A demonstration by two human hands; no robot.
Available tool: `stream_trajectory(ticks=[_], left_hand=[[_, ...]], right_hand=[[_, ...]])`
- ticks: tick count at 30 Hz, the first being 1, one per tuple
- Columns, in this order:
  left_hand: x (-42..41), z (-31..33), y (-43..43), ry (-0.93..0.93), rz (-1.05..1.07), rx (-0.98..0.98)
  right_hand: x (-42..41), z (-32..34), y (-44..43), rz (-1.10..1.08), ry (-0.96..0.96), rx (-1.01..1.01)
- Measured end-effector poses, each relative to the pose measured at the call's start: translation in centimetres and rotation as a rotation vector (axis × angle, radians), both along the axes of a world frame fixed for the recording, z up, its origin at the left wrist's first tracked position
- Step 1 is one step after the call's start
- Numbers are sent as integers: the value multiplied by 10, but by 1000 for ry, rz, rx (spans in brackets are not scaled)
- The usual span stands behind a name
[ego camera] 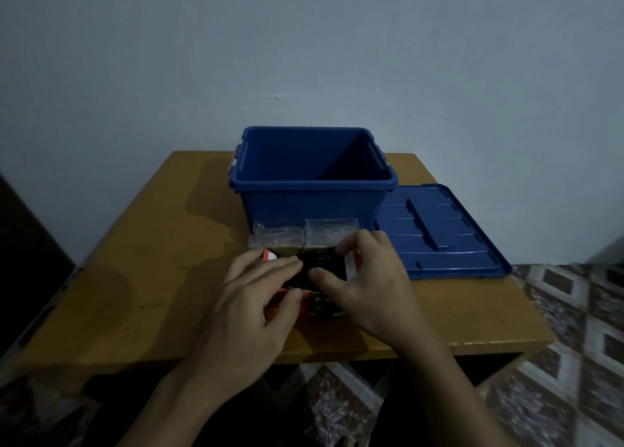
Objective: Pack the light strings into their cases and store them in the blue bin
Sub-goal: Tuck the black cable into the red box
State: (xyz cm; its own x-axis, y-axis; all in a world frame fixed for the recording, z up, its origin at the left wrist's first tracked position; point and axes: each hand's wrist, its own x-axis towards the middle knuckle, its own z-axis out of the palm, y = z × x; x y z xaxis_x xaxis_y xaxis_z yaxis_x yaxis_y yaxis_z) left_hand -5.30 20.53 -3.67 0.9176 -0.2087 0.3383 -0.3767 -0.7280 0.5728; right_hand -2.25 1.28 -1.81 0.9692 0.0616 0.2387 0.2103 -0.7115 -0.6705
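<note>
Nearest, at front edge of brown wooden table: red-and-black cardboard case, lying flat, centred in front of body, both hands on it. Long axis approx left-right, though partly hidden under fingers, so not certain.

Left hand: fingers stretched over left part of top, thumb pressed on near red face, so gripping the case from above and front. Right hand: thumb laid on dark top, other fingers curled over far right end beside a white flap, pinching that end. Flap prob. not tucked in yet; contents too dim to read, so can't tell whether a light string is inside.

Just beyond the case, touching or nearly touching its far edge: two clear plastic packs, left and right, side by side w/ dark greenish contents, lying against front wall of bin.

Behind those: blue plastic bin, open-topped, straight ahead of both hands, interior too dark to check. Blue plastic lid flat on table to right of bin, overhanging the edge.

Key relation for next move, as a judgement: bin dead ahead and higher than the case, so up and forward over packs and rim; both hands about equally near.
</note>
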Motion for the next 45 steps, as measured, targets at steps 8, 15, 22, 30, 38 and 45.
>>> stream_trajectory(ticks=[8,15,22,30,38,45], left_hand=[[1,7,3,23,28,47],[7,38,-3,176,23,204],[11,45,3,350,-1,-122],[23,39,5,368,407,-468],[18,17,6,582,351,-655],[-2,20,1,641,299,-774]], right_hand=[[9,9,0,-15,90,-55],[25,24,8,-31,268,-208],[21,26,3,3,359,-112],[4,22,-21,36,407,262],[-2,9,-16,-88,354,329],[-12,10,-20,-131,421,334]])
